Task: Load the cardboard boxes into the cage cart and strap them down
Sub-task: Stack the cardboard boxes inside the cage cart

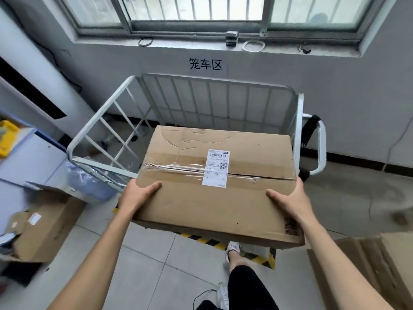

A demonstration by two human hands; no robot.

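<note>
A large brown cardboard box (201, 198) with clear tape and a white shipping label is held in the air in front of me. My left hand (136, 195) grips its left side, thumb on top. My right hand (290, 200) grips its right side, thumb on top as well. The fingers under the box are hidden. Beyond the box stands the white metal cage cart (105, 121) against the wall under a window; its near side has no panel. The box's far part hangs over the cart's front edge. A black strap (309, 130) hangs on the cart's right handle.
More cardboard boxes lie on the floor at the left (42, 222) and at the lower right (380, 265). Yellow-black hazard tape (205, 240) marks the floor under the box. A yellow bin (6, 137) sits on a shelf at the far left. My feet are below.
</note>
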